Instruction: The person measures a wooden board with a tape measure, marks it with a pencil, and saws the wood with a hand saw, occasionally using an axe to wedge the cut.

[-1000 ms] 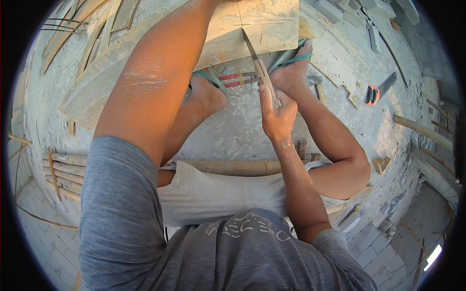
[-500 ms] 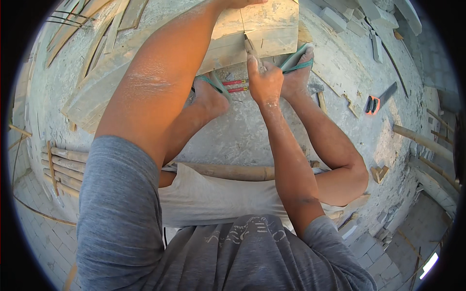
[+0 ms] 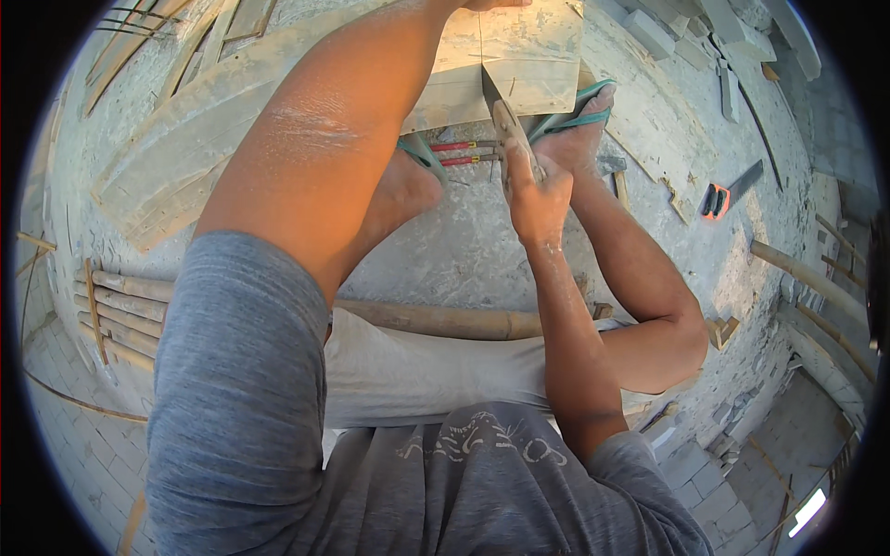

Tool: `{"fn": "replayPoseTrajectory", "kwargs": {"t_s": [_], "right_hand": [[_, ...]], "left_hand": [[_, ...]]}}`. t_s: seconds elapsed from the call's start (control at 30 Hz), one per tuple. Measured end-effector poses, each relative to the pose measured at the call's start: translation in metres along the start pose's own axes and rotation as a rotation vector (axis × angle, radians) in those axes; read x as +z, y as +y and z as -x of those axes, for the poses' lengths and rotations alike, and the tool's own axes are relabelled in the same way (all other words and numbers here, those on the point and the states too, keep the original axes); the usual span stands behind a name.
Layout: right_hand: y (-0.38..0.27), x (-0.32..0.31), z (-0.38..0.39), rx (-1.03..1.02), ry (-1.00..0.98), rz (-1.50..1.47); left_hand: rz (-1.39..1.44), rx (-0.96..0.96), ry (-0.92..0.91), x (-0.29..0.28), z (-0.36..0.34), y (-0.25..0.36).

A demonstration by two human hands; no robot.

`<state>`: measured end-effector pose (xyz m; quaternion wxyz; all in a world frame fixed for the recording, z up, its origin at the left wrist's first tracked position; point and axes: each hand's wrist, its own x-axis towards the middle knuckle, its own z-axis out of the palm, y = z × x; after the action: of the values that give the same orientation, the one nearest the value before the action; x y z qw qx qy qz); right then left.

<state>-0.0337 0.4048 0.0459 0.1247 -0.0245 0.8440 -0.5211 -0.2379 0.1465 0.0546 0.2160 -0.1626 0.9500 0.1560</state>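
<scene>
My right hand (image 3: 538, 199) is closed around the worn, pale handle (image 3: 511, 139) of a handsaw. The saw's dark blade (image 3: 490, 85) meets the front edge of a wooden board (image 3: 538, 74), in line with a thin dark line running across the board's face. At the top edge of the picture my left hand (image 3: 496, 4) is mostly cut off; what shows of it is stretched out on the board, with no tool visible in it. My feet, in green flip-flops (image 3: 561, 123), are at the board's near edge.
Red-handled pliers (image 3: 464, 153) and a hammer (image 3: 614, 169) lie near my feet. A second handsaw (image 3: 730, 190) with an orange and black grip rests at the right. Bamboo poles (image 3: 436, 320) lie close to me; broken blocks (image 3: 649, 35) are scattered at the far right.
My right hand has drawn the saw back toward me and slightly right, so more of its blade shows. My left hand stays at the board's far side.
</scene>
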Motion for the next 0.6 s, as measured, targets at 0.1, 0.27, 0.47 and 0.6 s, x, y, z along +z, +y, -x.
{"fn": "replayPoseTrajectory", "kwargs": {"t_s": [0.1,0.27,0.47,0.6], "right_hand": [[-0.018,-0.05,0.083,0.087,-0.022,-0.072],[0.002,0.005,-0.006,-0.003,0.029,-0.026],[-0.008,-0.03,0.079,0.034,-0.09,-0.071],[-0.005,-0.026,0.061,0.069,-0.108,-0.013]], "left_hand": [[-0.024,0.009,0.103,0.002,-0.01,-0.031],[-0.034,0.041,0.065,0.009,-0.032,-0.02],[-0.054,-0.031,0.049,0.011,-0.035,-0.06],[0.039,0.032,-0.052,0.005,-0.015,-0.044]]}}
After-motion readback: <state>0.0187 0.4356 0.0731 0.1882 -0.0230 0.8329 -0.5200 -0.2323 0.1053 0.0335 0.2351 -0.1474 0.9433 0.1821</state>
